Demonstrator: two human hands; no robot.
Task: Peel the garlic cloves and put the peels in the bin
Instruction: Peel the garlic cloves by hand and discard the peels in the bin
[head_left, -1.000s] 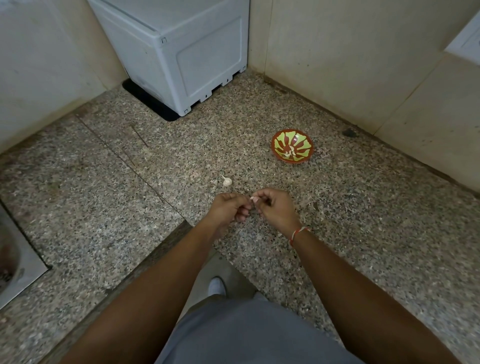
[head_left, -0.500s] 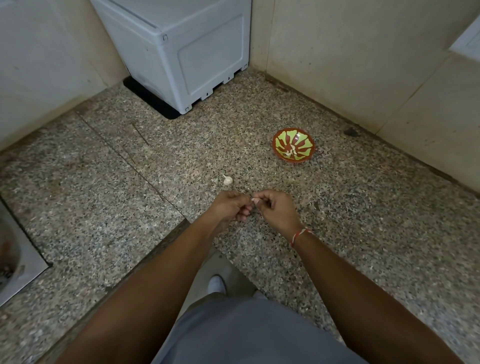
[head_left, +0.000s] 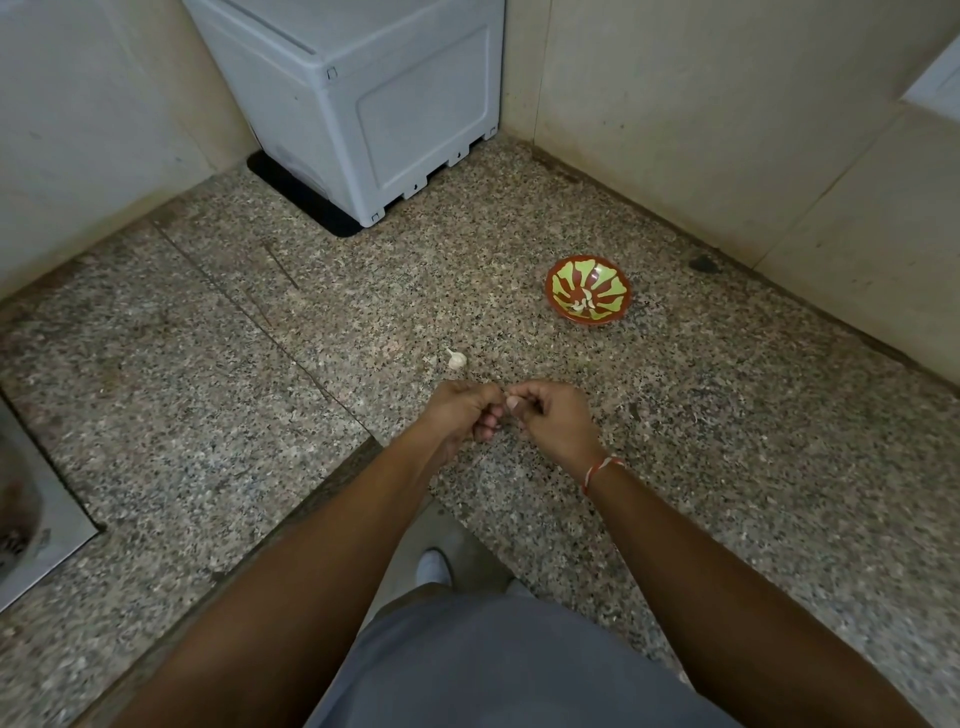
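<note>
Head view, left hand (head_left: 465, 410): we curl our fingers and pinch the near end of a garlic clove (head_left: 511, 401).
Right hand (head_left: 553, 415): curled, pinching the same clove, held between both hands above the counter (head_left: 727, 415).
Clove axis: too small to tell.
Loose clove (head_left: 457, 359): on the counter just beyond our hands, stem tip pointing away-left.
Bowl (head_left: 588, 290): farther right, with pale pieces inside.

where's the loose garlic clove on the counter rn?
In the head view, the small white garlic clove lies on the speckled granite counter, just beyond the left hand and nearer-left of the red-and-green patterned bowl.
</note>
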